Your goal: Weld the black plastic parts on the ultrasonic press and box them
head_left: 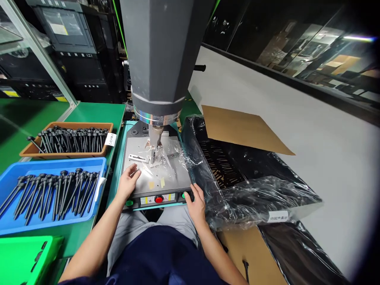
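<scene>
My left hand (128, 183) hovers over or rests at the left side of the metal work plate (169, 180), fingers loosely bent and nothing seen in it. A small slotted metal bracket (138, 158) lies just beyond its fingertips. My right hand (196, 202) is at the plate's front right corner, its thumb at the green button (183, 195) and its fingers stretched over the edge. Between my hands, on the front panel, is a red button (158, 199). The press head's metal tool (155, 136) reaches down to a small fixture wrapped in clear plastic film (169, 158).
On the left, an orange tray (67, 155) and a blue tray (102, 168) hold many black long-stemmed parts. A green bin (18, 257) stands nearer. At right is a plastic-lined box (255, 198) with a cardboard sheet (240, 128). The grey press column (160, 51) towers ahead.
</scene>
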Tool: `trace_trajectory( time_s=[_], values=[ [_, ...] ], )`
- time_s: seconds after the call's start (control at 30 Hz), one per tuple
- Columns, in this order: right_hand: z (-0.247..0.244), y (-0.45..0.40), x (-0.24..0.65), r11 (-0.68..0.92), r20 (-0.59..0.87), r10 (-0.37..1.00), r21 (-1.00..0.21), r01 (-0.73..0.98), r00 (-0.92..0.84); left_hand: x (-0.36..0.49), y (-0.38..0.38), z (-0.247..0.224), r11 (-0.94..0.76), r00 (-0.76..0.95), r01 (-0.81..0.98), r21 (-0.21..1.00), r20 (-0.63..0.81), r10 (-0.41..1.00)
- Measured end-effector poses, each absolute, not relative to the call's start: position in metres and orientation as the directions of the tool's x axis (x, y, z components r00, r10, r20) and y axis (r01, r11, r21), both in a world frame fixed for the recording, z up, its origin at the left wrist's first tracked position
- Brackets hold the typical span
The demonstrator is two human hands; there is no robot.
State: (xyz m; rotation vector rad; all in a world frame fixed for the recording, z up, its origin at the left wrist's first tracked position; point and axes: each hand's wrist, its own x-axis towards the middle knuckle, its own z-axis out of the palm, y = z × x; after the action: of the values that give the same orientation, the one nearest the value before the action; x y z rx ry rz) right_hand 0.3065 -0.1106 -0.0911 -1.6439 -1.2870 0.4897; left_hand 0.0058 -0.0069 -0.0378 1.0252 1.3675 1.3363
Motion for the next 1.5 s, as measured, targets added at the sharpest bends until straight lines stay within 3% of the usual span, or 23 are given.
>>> trace_trajectory(
  time_s=[0.07, 0.13, 0.23, 0.3, 0.4, 0.5, 0.6, 0.67, 0.77, 0.9, 1.03, 1.13, 1.23, 1.3, 1.37, 1.43, 1.5],
  values=[
    [-0.076, -0.106, 0.291, -0.009, 0.111, 0.916, -0.954, 0.298, 0.384, 0.011, 0.01, -0.036, 0.064, -0.189, -0.129, 0.99, -0.088, 0.978],
    [-0.062, -0.097, 0.272, -0.152, -0.173, 0.941, -0.984, -0.091, 0.292, 0.016, 0.024, -0.031, 0.052, -0.167, -0.191, 0.98, -0.085, 0.982],
    [-0.046, -0.075, 0.249, -0.405, -0.503, 0.864, -0.68, -0.611, -0.014, 0.024, 0.039, -0.02, 0.101, -0.133, -0.264, 0.959, -0.14, 0.981],
    [-0.038, -0.058, 0.241, -0.425, -0.556, 0.823, -0.47, -0.773, -0.114, 0.027, 0.046, -0.012, 0.184, -0.081, -0.333, 0.925, -0.222, 0.972],
    [-0.031, -0.032, 0.241, -0.341, -0.572, 0.811, -0.289, -0.895, -0.125, 0.026, 0.049, 0.0, 0.251, -0.017, -0.431, 0.867, -0.285, 0.958],
    [-0.028, -0.012, 0.25, -0.313, -0.557, 0.813, -0.172, -0.934, -0.169, 0.02, 0.044, 0.008, 0.289, 0.033, -0.503, 0.815, -0.316, 0.948],
    [-0.023, -0.003, 0.261, -0.268, -0.5, 0.853, -0.171, -0.948, -0.151, 0.016, 0.035, 0.011, 0.331, 0.148, -0.582, 0.743, -0.303, 0.941],
    [-0.017, -0.001, 0.267, -0.2, -0.428, 0.901, -0.261, -0.945, -0.072, 0.016, 0.029, 0.013, 0.329, 0.195, -0.642, 0.693, -0.267, 0.944],
    [-0.008, -0.001, 0.27, -0.043, -0.282, 0.952, -0.502, -0.864, 0.117, 0.02, 0.023, 0.016, 0.321, 0.201, -0.697, 0.641, -0.255, 0.946],
    [0.002, 0.001, 0.272, 0.172, -0.033, 0.933, -0.833, -0.525, 0.357, 0.026, 0.023, 0.025, 0.22, 0.077, -0.716, 0.663, -0.239, 0.968],
    [0.021, 0.005, 0.282, 0.252, 0.1, 0.893, -0.919, -0.302, 0.439, 0.034, 0.024, 0.036, 0.053, -0.127, -0.619, 0.783, -0.166, 0.978],
    [0.028, -0.001, 0.288, 0.312, 0.109, 0.865, -0.882, -0.353, 0.491, 0.041, 0.021, 0.042, 0.002, -0.186, -0.554, 0.832, -0.126, 0.974],
    [0.013, -0.013, 0.28, 0.194, -0.06, 0.935, -0.737, -0.648, 0.349, 0.048, 0.019, 0.044, -0.001, -0.201, -0.561, 0.828, -0.136, 0.97],
    [-0.007, -0.019, 0.264, -0.038, -0.221, 0.968, -0.59, -0.806, 0.116, 0.05, 0.018, 0.044, 0.028, -0.179, -0.588, 0.808, -0.163, 0.97],
    [-0.024, -0.017, 0.242, -0.256, -0.326, 0.94, -0.493, -0.831, -0.097, 0.051, 0.018, 0.043, 0.064, -0.139, -0.617, 0.785, -0.189, 0.972],
    [-0.032, -0.007, 0.221, -0.341, -0.35, 0.921, -0.508, -0.791, -0.173, 0.052, 0.017, 0.044, 0.097, -0.113, -0.632, 0.769, -0.215, 0.97],
    [-0.028, 0.009, 0.205, -0.288, -0.285, 0.95, -0.649, -0.704, -0.125, 0.053, 0.015, 0.046, 0.114, -0.101, -0.636, 0.763, -0.229, 0.968]
  ],
)
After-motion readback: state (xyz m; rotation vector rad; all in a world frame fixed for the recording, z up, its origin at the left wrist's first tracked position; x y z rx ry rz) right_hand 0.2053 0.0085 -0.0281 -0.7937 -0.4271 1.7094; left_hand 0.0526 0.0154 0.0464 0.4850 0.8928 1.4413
